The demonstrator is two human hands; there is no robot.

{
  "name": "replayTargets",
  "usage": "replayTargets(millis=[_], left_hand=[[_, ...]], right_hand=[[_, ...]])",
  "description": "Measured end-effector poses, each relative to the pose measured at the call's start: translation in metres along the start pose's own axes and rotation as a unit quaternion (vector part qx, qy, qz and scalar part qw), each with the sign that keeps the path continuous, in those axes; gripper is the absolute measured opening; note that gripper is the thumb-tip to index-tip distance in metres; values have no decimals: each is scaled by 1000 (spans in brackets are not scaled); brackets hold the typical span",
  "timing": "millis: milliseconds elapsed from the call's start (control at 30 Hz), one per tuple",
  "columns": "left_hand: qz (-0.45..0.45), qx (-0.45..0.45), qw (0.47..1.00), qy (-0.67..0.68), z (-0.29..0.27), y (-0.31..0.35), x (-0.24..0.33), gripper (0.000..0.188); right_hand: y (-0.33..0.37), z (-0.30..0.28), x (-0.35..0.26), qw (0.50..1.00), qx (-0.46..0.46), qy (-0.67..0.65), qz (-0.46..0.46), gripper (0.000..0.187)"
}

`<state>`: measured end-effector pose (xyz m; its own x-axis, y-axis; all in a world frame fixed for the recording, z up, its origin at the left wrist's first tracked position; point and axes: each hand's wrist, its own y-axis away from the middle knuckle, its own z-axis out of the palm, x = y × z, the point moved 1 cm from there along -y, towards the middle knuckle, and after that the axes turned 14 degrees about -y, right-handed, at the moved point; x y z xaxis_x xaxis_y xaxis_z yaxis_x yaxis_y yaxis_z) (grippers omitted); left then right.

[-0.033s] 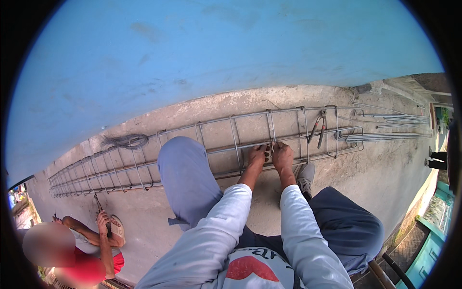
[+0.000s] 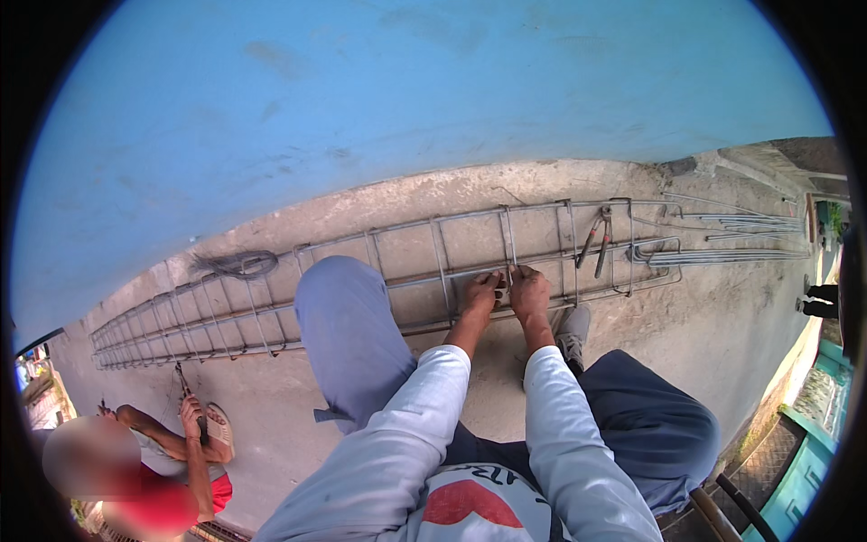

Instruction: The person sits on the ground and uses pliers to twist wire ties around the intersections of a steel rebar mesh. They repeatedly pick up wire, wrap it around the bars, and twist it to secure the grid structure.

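Barely shifted, left hand point(image 2: 483, 292) and right hand point(image 2: 529, 291) touch the rebar cage point(image 2: 445, 274), grips unclear; lettering point(image 2: 492, 472) marks the shirt point(image 2: 474, 506).

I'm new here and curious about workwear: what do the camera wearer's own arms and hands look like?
The left sleeve and right sleeve are long, white and wrinkled, stopping short of the left hand and right hand. Both hands are bare, without gloves.

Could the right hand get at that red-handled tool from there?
Probably yes: the right hand has the red-handled tool close by on its right, handles toward the person. A crossbar of the metal frame lies between, but the hand could likely pass over it.
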<state>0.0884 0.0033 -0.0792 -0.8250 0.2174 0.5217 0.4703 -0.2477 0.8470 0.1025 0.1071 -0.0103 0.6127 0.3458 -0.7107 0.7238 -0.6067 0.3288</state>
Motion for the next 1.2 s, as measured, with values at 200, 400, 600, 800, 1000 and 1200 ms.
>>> replayTargets(millis=[200, 400, 600, 800, 1000, 1200], left_hand=[[224, 169, 769, -575, -13, 55, 75, 26], [116, 89, 759, -635, -13, 29, 93, 38], [40, -10, 840, -542, -14, -3, 94, 39], [34, 33, 864, -501, -3, -1, 97, 37], [51, 8, 866, -497, 9, -6, 94, 34], [111, -97, 884, -444, 8, -23, 100, 23]], right_hand=[[0, -5, 0, 1000, 2, 17, 2, 32], [0, -3, -5, 1000, -3, 13, 1, 30], [4, -5, -12, 999, -33, 22, 33, 29], [5, -7, -11, 999, -22, 26, 38, 29], [2, -13, -3, 998, -13, 46, 39, 29], [0, -16, 3, 998, -10, 30, 61, 30]])
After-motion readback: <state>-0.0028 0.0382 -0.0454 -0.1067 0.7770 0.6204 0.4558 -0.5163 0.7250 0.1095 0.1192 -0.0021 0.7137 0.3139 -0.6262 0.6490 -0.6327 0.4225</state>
